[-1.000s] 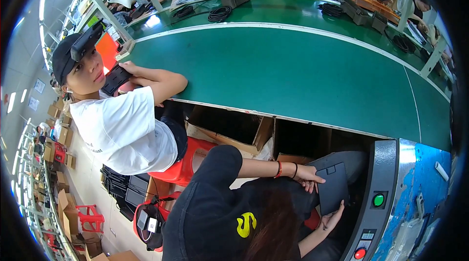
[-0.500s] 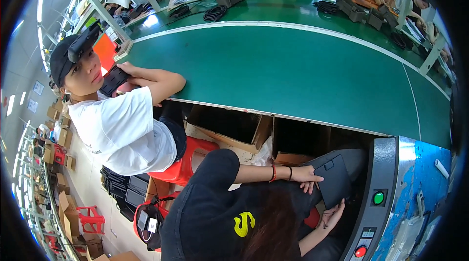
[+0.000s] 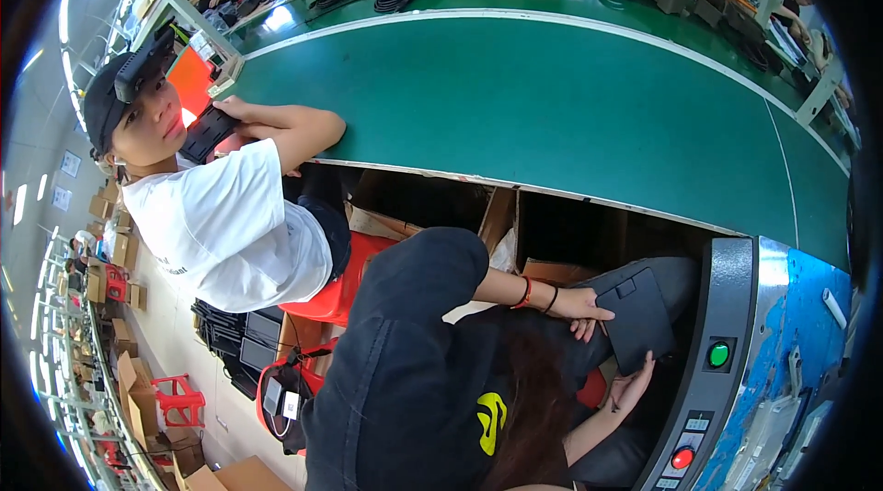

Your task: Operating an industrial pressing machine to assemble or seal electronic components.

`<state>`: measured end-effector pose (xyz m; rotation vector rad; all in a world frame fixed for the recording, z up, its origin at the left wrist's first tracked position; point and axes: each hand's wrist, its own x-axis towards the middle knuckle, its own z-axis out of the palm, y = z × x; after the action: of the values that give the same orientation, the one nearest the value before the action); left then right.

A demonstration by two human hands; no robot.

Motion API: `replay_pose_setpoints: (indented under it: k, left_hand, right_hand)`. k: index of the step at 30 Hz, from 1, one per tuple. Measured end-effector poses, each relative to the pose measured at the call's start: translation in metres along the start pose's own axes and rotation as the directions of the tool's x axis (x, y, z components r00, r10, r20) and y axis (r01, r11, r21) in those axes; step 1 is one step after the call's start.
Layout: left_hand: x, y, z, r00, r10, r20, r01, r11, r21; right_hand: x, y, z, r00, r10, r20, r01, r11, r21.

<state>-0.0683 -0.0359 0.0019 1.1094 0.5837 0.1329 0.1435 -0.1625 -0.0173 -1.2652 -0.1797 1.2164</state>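
A flat black rectangular panel (image 3: 638, 312) with a small rectangular tab near its top edge lies tilted over my lap. My left hand (image 3: 578, 305), with a red band and a dark band at the wrist, grips its left edge, one finger lying along it. My right hand (image 3: 635, 384) holds the panel's lower edge from below, its fingers partly hidden. My dark sleeve and shirt fill the lower middle. To my left, a seated person in a white shirt (image 3: 216, 229) holds another black piece (image 3: 210, 134).
A long green worktable (image 3: 515, 105) runs ahead, with cardboard boxes (image 3: 497, 215) under it. A grey control post with a green button (image 3: 718, 355) and a red button (image 3: 682, 459) stands close right. Red stools (image 3: 179, 401) and stacked black panels (image 3: 221, 330) are on the left.
The view has tipped slightly, so the table sits higher in it. My hands and the panel have shifted a little to the right in the picture. Both hands stay on the panel.
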Motion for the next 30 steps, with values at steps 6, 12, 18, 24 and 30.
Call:
replay_pose_setpoints:
  k: [6, 12, 18, 24, 30]
  left_hand:
    - [-0.006, 0.001, 0.001, 0.998, 0.064, -0.013, -0.064, 0.997, 0.038]
    - [-0.011, 0.004, 0.015, 0.999, 0.042, -0.023, -0.042, 0.999, 0.001]
    - [-0.034, -0.020, 0.035, 0.956, 0.215, -0.201, -0.204, 0.976, 0.073]
    - [-0.023, -0.011, 0.019, 0.978, 0.133, -0.162, -0.133, 0.991, 0.012]
    - [-0.023, -0.007, 0.015, 0.981, 0.129, -0.143, -0.126, 0.992, 0.028]
  right_hand:
    - [-0.011, -0.008, 0.020, 0.999, -0.017, -0.041, 0.013, 0.994, -0.109]
    - [0.009, 0.009, -0.014, 0.999, 0.045, -0.029, -0.042, 0.993, 0.112]
    - [-0.007, 0.007, 0.017, 0.995, -0.009, -0.101, 0.006, 1.000, -0.028]
    - [0.015, 0.008, -0.010, 0.988, -0.080, 0.133, 0.074, 0.996, 0.043]
    - [-0.013, -0.003, 0.023, 0.982, -0.153, 0.113, 0.143, 0.986, 0.091]
